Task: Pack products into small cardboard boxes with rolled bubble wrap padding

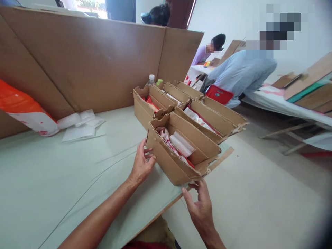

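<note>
A narrow open cardboard box sits at the table's near right edge, packed with clear-wrapped white and red packets. My left hand grips the box's left end, thumb and fingers curled on the cardboard. My right hand holds its near right corner from below, fingers pressed to the underside. Behind it stand several similar filled boxes in a row.
The table wears a pale green cloth. An orange-and-white plastic bag and clear packets lie at left by a tall cardboard wall. A bottle stands behind the boxes. A person in a light blue shirt bends nearby.
</note>
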The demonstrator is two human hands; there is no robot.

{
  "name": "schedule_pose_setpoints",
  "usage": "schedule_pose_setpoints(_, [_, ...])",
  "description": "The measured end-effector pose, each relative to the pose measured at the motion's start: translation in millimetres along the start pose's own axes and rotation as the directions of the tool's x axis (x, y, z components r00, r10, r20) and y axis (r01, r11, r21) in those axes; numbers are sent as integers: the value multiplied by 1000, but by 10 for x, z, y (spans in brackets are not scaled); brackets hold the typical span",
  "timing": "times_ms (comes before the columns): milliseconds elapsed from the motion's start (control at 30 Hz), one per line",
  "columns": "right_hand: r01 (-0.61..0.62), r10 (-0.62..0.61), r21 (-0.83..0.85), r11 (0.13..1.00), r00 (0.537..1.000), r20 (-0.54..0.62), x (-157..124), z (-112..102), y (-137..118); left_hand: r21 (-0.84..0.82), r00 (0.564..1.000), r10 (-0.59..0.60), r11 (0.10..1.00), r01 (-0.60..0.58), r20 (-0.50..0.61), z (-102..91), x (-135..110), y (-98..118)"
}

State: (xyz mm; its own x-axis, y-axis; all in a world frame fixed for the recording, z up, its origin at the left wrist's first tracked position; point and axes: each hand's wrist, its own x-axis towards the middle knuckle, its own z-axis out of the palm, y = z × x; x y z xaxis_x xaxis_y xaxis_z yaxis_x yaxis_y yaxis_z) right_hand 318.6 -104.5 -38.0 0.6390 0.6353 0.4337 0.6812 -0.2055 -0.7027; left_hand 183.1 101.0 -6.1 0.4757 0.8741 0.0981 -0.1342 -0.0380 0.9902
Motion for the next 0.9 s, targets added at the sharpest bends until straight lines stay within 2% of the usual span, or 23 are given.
schedule_pose_setpoints(200, [16, -18, 77, 997, 999, 29, -5, 140, 121, 77, 988, 80, 993, -91, 134, 243, -62, -288])
schedule_pose_setpoints(433, [12, -18, 115, 993, 999, 47, 179, 202, 146, 122, 977, 84, 986, -109, 195, 428, -15, -447])
schedule_pose_setpoints(700, [-39, 29, 128, 991, 996, 80, 268, 201, 191, 136, 969, 36, 988, -71, 244, 458, -96, -523])
schedule_pose_setpoints(900, [1, -17, 147, 989, 994, 105, 188, 229, 151, 130, 964, 28, 989, -64, 266, 414, -80, -519])
